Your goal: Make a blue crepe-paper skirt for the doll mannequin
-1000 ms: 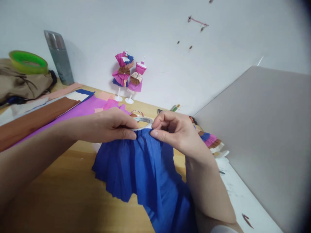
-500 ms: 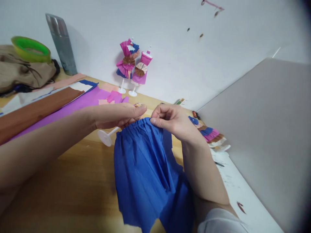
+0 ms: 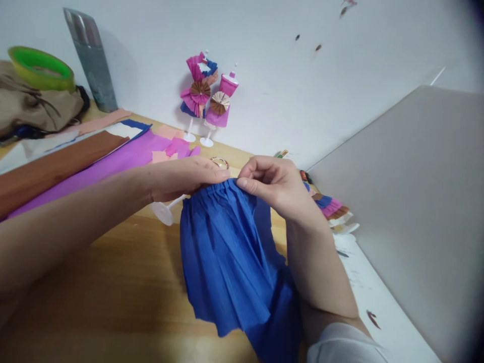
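Blue crepe paper (image 3: 227, 252) hangs in pleats from its gathered top edge, between both hands. My left hand (image 3: 189, 176) is closed on the left part of that edge, its thumb lying along the top and most fingers hidden behind. With thumb and curled fingers, my right hand (image 3: 268, 184) pinches the right end of the gathers, close to the left thumb tip. A white stand with a round base (image 3: 162, 214) shows under my left hand, and its upper part is hidden.
Two small dress forms (image 3: 195, 96) in coloured paper stand by the wall. Brown paper (image 3: 60, 159), purple paper (image 3: 113, 161), a bottle (image 3: 93, 63) and a green tape roll (image 3: 41, 69) lie or stand left. Layered ruffles (image 3: 333, 206) and a white sheet (image 3: 378, 297) are at right.
The blue paper's lower edge has swung up and spread slightly, and its gathered top has shifted a little right. Both hands keep their grip, my right hand slightly higher. The view has tilted slightly.
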Available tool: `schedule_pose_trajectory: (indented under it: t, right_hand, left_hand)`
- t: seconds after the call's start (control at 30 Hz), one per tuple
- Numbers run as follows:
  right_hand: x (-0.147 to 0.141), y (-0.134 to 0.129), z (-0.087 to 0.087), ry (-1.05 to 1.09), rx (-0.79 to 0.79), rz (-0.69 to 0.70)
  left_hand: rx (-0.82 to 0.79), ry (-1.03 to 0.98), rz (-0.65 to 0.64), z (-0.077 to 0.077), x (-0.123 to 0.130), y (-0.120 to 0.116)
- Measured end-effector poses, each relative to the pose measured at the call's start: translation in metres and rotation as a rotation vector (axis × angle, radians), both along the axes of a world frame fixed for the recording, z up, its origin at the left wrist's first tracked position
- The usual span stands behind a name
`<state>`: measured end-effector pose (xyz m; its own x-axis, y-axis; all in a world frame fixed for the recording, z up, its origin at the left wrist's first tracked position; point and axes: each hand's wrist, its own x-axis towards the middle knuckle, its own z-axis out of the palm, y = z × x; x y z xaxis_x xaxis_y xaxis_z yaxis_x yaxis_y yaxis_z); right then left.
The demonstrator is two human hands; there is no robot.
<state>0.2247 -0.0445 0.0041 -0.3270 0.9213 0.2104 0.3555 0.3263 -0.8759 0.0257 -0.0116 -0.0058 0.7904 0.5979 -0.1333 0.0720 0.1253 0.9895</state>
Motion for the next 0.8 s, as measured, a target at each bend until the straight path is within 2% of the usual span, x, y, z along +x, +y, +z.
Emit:
schedule_pose_trajectory:
  t: [0.07,0.17,0.27,0.37,0.5,0.7,0.8]
  right_hand:
    - [-0.002,-0.004,0.001,-0.007,0.045,-0.02]
    - [-0.004,-0.005,-0.001,-0.026,0.099,-0.026]
    - [-0.005,-0.003,-0.002,-0.043,0.113,-0.021]
    - [-0.005,0.0,-0.003,-0.053,0.094,-0.012]
    - [-0.005,0.001,-0.005,-0.06,0.075,0.002]
    - [-0.004,0.001,-0.006,-0.048,0.049,-0.004]
    - [-0.003,0.003,-0.006,-0.036,0.035,0.01]
  left_hand:
    - [0.042,-0.012,-0.041,0.001,-0.001,0.0]
    - [0.041,0.028,0.009,0.002,0.001,0.0]
    - [-0.058,0.042,0.033,-0.003,0.004,0.003]
    - [-0.154,0.032,-0.045,-0.011,0.005,0.008]
    - [-0.122,0.041,-0.007,-0.015,0.001,0.011]
    - [-0.131,0.065,-0.034,-0.013,-0.002,0.013]
    - [-0.009,-0.004,-0.061,-0.014,-0.002,0.013]
